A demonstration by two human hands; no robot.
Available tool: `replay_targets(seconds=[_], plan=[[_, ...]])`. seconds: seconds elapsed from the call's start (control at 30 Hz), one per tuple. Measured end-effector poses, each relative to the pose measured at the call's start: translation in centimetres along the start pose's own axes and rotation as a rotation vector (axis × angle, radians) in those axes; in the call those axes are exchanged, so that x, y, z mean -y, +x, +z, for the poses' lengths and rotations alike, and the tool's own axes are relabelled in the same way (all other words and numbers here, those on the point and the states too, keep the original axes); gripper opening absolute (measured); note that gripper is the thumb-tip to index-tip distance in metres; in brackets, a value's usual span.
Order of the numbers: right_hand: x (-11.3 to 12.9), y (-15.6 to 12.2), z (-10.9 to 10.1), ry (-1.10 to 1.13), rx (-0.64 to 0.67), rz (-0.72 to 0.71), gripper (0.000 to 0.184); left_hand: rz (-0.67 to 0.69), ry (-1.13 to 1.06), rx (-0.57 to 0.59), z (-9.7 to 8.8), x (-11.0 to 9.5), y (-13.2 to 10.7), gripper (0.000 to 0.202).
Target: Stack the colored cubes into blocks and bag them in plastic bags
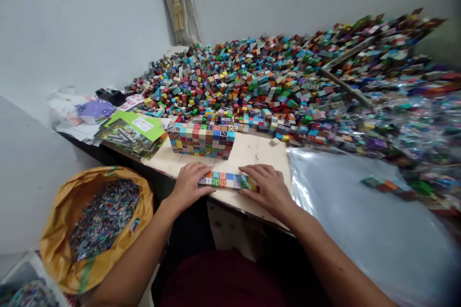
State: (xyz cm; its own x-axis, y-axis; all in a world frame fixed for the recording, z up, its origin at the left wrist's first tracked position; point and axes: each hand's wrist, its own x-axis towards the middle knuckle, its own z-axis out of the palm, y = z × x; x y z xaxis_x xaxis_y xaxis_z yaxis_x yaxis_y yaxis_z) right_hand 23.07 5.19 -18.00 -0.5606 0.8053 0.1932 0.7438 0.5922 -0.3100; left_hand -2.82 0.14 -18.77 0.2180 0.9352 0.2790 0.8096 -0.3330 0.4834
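Pale walls (90,19) backed the surface (248,151), where a stacked cube block (200,143) stood assembled. In front, the left hand (189,184) had its grip clamped around one end of a separate, lined-up cube row (226,180), the right hand (268,187) the other. Rightward, loose cubes (266,76) lay heaped, unstacked.

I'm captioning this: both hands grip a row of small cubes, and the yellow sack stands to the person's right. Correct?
Only the side is wrong: the head view shows the yellow sack to the person's left. Both hands do grip the row of small cubes.
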Motion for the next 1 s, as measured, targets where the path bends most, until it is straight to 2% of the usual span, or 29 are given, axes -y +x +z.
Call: replay_targets(seconds=[0.13,0.3,0.37,0.47,0.57,0.67,0.77,0.83,1.0], plan=[[2.1,1.2,1.1,0.001,-0.003,-0.053,0.038,-0.014,-0.054,0.034,1.0,0.3,0.6,0.044],[2.6,1.7,2.2,0.035,0.000,-0.025,0.033,-0.017,-0.087,0.053,1.4,0.3,0.8,0.042],[2.4,1.6,1.8,0.048,0.031,-0.022,0.037,-0.018,-0.100,0.061,1.2,0.3,0.9,0.041],[1.0,1.1,-0.2,0.093,0.079,0.025,0.051,-0.044,-0.127,0.022,0.4,0.5,0.4,0.047],[-1.6,-0.3,-3.0,0.187,0.082,0.148,0.053,-0.169,-0.203,-0.103,-0.7,0.7,-1.1,0.049],[-3.5,-1.9,-4.3,0.273,0.190,0.283,0.055,-0.377,-0.375,-0.156,-1.1,0.8,-2.9,0.046],[-3.6,-2.5,-3.5,0.334,0.305,0.344,0.059,-0.534,-0.557,-0.160,-0.9,0.5,-4.1,0.050],[-3.1,-2.4,-2.6,0.382,0.304,0.341,0.055,-0.589,-0.603,-0.190,-0.7,0.3,-4.4,0.052],[-2.7,-1.8,-1.6,0.427,0.280,0.350,0.047,-0.589,-0.514,-0.225,-0.9,0.1,-4.4,0.039]])
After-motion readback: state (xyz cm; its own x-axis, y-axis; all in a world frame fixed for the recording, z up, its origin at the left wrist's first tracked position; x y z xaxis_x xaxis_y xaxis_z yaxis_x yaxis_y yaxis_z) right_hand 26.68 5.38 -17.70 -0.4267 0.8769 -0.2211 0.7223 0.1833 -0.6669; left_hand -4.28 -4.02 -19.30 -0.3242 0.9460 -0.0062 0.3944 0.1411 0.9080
